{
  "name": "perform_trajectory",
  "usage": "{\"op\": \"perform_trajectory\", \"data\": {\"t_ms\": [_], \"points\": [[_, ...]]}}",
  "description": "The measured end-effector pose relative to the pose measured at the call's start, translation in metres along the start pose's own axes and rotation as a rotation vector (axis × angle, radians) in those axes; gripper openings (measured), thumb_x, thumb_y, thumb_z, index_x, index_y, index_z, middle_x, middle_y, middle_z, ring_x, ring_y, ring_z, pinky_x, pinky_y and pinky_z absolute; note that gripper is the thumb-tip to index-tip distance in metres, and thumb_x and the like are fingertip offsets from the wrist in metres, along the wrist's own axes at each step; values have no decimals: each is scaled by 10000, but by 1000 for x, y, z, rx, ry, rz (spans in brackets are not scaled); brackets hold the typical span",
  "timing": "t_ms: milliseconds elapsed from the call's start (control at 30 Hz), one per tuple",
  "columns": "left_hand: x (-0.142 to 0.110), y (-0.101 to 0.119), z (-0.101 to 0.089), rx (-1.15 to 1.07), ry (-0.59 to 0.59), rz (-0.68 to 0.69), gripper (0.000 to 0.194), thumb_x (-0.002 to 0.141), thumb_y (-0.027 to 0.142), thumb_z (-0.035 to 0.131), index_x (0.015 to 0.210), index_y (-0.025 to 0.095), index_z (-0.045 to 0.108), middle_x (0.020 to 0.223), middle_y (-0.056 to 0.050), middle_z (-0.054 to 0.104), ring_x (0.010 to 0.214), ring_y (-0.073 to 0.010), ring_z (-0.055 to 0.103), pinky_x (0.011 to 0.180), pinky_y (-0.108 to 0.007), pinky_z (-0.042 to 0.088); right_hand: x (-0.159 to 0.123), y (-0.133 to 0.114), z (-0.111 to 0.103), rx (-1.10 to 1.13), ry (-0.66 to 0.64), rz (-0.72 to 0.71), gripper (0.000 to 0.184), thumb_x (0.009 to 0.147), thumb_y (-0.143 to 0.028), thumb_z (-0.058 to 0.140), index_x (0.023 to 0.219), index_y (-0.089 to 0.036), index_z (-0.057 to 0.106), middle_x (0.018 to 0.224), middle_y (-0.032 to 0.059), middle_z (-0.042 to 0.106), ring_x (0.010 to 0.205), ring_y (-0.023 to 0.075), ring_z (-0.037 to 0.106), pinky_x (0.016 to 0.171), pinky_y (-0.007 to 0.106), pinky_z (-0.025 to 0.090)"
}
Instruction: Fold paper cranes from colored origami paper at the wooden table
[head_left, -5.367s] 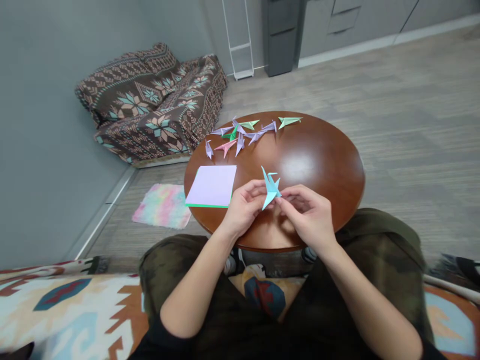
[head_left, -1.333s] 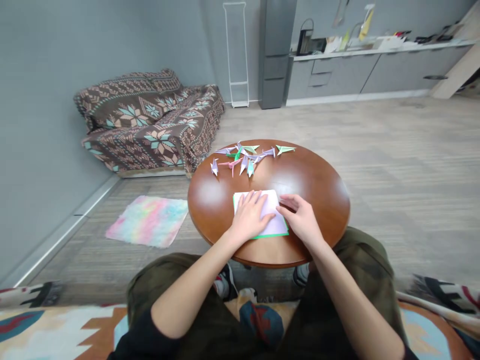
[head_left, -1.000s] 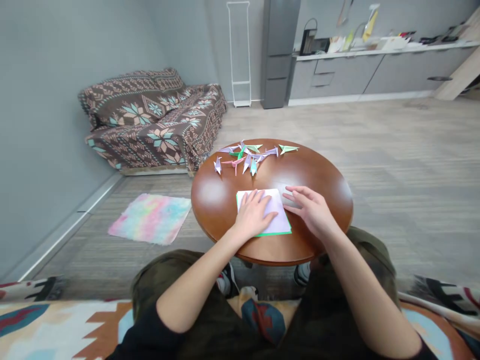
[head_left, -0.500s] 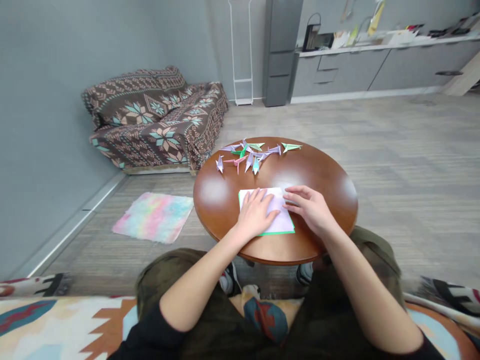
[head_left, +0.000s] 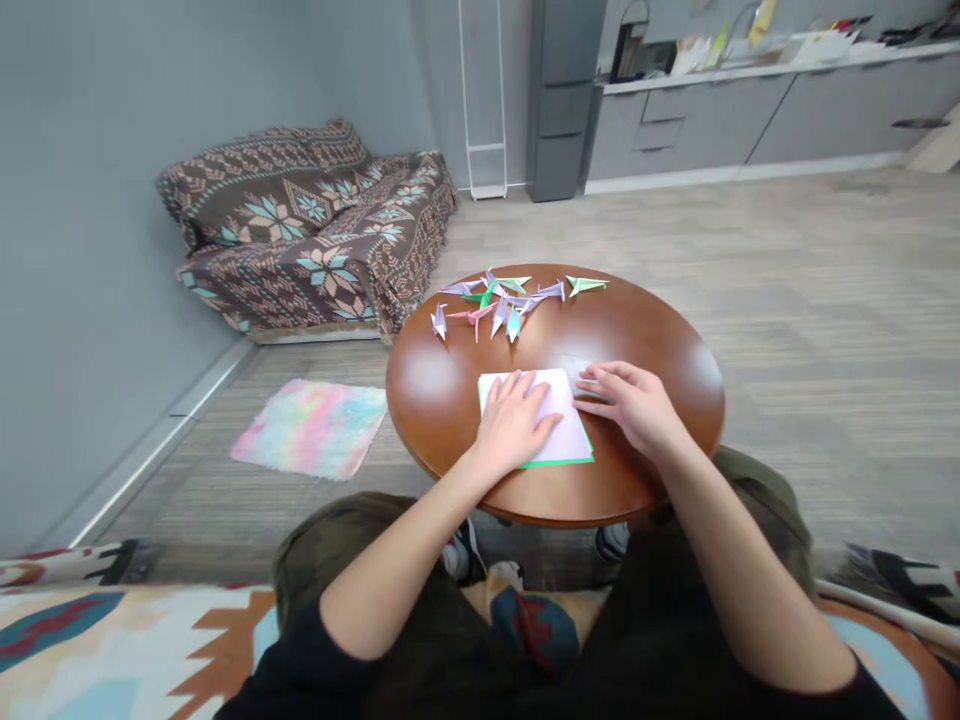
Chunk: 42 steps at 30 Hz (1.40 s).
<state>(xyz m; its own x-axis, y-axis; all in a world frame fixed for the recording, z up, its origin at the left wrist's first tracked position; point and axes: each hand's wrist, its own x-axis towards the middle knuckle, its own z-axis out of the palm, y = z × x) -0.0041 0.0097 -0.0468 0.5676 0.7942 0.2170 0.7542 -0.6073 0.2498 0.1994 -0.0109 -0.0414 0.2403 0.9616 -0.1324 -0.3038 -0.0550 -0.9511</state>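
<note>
My left hand [head_left: 516, 417] lies spread over a stack of square origami paper [head_left: 564, 430], pale lavender on top with a green edge showing below. Just right of the stack, my right hand [head_left: 628, 402] is held with its fingers apart and nothing between them; whether a fingertip touches the paper's right edge I cannot tell. Farther back on the round brown table [head_left: 435, 410] stand several folded paper cranes. Among them are a light blue crane [head_left: 513, 323], a pink crane [head_left: 473, 318], a green crane [head_left: 484, 296] and, off to the right, a pale green crane [head_left: 585, 285].
A sofa under a patterned throw [head_left: 322, 240] stands back left, with a pastel fluffy mat [head_left: 313, 428] on the floor before it. A white rack [head_left: 486, 150], a grey fridge [head_left: 562, 110] and kitchen cabinets [head_left: 697, 125] line the far wall. My knees flank the table.
The light blue crane, in my hands at first, now stands among the others. The paper stack has moved from the table's left to in front of me, under my left hand.
</note>
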Motion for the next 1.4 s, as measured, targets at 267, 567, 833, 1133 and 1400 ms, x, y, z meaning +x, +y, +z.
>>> {"op": "perform_trajectory", "data": {"t_ms": [267, 567, 833, 1133, 1400], "points": [[1, 2, -1, 23, -4, 4, 470, 1020, 477, 548, 1384, 185, 607, 1569, -143, 553, 1490, -356, 450, 1243, -543, 334, -3, -2, -3, 62, 1, 33, 194, 746, -328, 868, 794, -202, 729, 982, 61, 737, 938, 222, 731, 763, 387, 704], [0, 1, 0, 29, -7, 3, 492, 1025, 480, 539, 1407, 176, 599, 1578, -146, 545, 1493, -367, 442, 1249, -565, 323, -1, -7, -10, 125, -9, 37, 164, 740, -289, 861, 783, -198, 732, 981, 56, 740, 966, 239, 729, 787, 432, 705], [1, 1, -1, 22, -13, -3, 491, 1019, 470, 556, 1404, 170, 607, 1574, -152, 548, 1492, -378, 445, 1248, -582, 328, 3, -4, -10, 134, -49, 81, 139, 765, -279, 845, 788, -187, 742, 976, 67, 734, 973, 248, 734, 793, 443, 704], [1, 1, -1, 20, -2, 5, 480, 1020, 461, 559, 1398, 171, 610, 1562, -152, 557, 1488, -379, 451, 1246, -579, 337, 5, 0, -6, 59, -57, 55, 195, 764, -354, 845, 794, -211, 716, 999, 60, 749, 998, 231, 732, 854, 423, 687], [2, -2, 3, -32, 64, 12, 438, 992, 413, 612, 1357, 172, 632, 1542, -162, 571, 1466, -377, 478, 1224, -584, 384, 3, 17, 12, -231, -73, -63, 371, 611, -257, 899, 920, -192, 705, 758, 28, 740, 652, 187, 694, 615, 328, 613]]}}
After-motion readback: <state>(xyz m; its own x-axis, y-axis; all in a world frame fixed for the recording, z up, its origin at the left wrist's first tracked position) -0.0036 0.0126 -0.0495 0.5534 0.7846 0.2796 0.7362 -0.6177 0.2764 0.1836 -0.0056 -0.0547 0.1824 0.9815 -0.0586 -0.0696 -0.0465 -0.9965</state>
